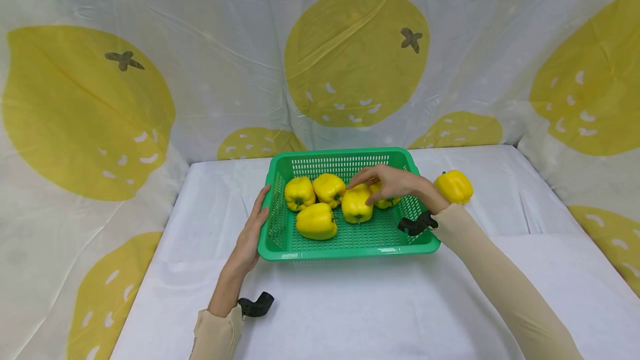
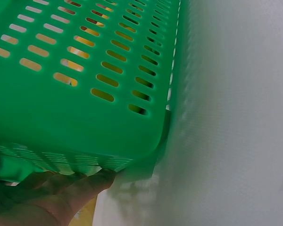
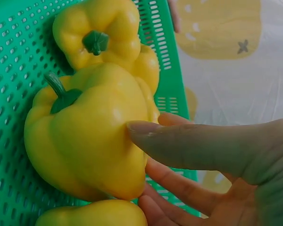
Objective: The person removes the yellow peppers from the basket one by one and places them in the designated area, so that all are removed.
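Several yellow bell peppers lie in a green plastic basket (image 1: 350,251). My right hand (image 1: 390,181) reaches into the basket from the right and holds a yellow bell pepper (image 1: 357,207) near its middle. In the right wrist view, the thumb (image 3: 148,134) touches that pepper's side, while the other fingers are partly hidden behind it. Its green stem (image 3: 61,94) shows clearly. At the basket's left end, my left hand (image 1: 250,238) rests against the outside, just by the rim. Its fingers (image 2: 87,188) lie fairly straight along the perforated end wall in the left wrist view.
One more yellow bell pepper (image 1: 454,186) lies on the white cloth to the right of the basket, close to my right forearm. White cloth (image 1: 350,304) covers the table. A lemon-print curtain (image 1: 240,71) surrounds the back and sides.
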{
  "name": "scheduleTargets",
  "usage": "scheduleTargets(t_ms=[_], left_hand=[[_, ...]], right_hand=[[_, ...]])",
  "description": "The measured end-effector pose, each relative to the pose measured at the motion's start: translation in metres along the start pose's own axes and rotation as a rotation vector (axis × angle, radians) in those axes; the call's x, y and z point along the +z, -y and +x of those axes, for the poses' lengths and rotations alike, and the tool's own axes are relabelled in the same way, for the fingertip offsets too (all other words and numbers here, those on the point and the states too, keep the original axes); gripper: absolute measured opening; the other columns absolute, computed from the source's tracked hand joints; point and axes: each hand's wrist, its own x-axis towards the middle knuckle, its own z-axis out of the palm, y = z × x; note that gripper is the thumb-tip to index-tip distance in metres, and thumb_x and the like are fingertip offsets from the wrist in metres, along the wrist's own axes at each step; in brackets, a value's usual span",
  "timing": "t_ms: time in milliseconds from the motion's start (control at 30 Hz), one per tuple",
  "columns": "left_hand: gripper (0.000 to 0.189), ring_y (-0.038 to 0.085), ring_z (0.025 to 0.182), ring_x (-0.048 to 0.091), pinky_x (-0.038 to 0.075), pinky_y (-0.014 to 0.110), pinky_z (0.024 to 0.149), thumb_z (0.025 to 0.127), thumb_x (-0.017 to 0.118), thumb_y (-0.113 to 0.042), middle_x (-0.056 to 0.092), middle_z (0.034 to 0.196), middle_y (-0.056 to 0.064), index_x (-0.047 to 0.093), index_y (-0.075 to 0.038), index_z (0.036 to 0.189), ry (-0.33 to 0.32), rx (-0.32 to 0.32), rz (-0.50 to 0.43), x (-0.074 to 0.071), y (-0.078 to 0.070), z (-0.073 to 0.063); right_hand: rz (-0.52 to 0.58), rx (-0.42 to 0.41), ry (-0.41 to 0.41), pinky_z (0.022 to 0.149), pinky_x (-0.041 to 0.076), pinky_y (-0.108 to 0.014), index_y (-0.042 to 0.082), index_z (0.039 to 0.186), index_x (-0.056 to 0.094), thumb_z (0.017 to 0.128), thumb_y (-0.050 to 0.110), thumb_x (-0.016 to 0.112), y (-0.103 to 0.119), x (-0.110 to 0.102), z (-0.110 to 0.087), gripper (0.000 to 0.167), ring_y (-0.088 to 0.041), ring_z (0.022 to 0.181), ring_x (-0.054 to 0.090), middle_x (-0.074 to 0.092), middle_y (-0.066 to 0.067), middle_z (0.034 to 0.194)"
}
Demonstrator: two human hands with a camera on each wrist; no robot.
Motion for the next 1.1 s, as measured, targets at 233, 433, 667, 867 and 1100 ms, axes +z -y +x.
scheduleTargets(t_ms=[233,433,667,867,1100], left_hand=[[0.055,0.03,0.15,0.024,0.046,0.02,0.104,0.114,0.022,-0.044,-0.004,0.175,-0.007,0.004,-0.039,0.166,-0.003,-0.006,0.008,-0.0001,0.0,-0.0006],[0.055,0.03,0.15,0.024,0.046,0.02,0.104,0.114,0.022,-0.045,-0.005,0.175,-0.007,0.004,-0.039,0.166,-0.004,-0.009,0.01,-0.0002,0.0002,-0.0006],[0.055,0.031,0.15,0.024,0.044,0.019,0.105,0.115,0.022,-0.044,-0.004,0.175,-0.006,0.004,-0.039,0.166,-0.005,-0.002,0.012,0.0001,0.0009,0.0],[0.055,0.031,0.147,0.026,0.045,0.02,0.105,0.115,0.021,-0.043,-0.003,0.175,-0.005,0.004,-0.039,0.166,-0.002,-0.004,0.014,0.0008,0.0015,0.0006],[0.054,0.033,0.139,0.035,0.05,0.024,0.098,0.114,0.021,-0.045,-0.001,0.175,-0.003,0.005,-0.041,0.166,-0.028,-0.015,0.037,0.0,0.0002,0.0004]], right_hand=[[-0.036,-0.002,0.069,0.118,0.039,-0.056,0.009,0.137,0.068,0.091,-0.002,0.075,0.0021,0.0012,0.0006,0.047,-0.037,0.142,0.046,0.054,-0.018,0.15],[-0.081,-0.015,0.113,0.113,0.044,-0.055,0.011,0.138,0.067,0.092,-0.004,0.073,0.0038,0.0018,0.0002,0.049,-0.039,0.146,0.042,0.05,-0.021,0.154],[-0.108,0.01,0.181,0.12,0.034,-0.059,0.015,0.14,0.066,0.09,-0.005,0.07,0.0087,0.0025,0.001,0.054,-0.04,0.151,0.034,0.045,-0.021,0.159],[-0.01,0.015,0.251,0.12,0.038,-0.052,0.007,0.147,0.058,0.088,-0.015,0.066,0.0086,0.0056,0.0029,0.064,-0.038,0.148,0.041,0.049,-0.018,0.156],[0.086,0.014,0.246,0.12,0.039,-0.05,0.003,0.148,0.055,0.087,-0.016,0.07,0.0058,0.0065,0.0013,0.066,-0.039,0.146,0.043,0.05,-0.02,0.153]])
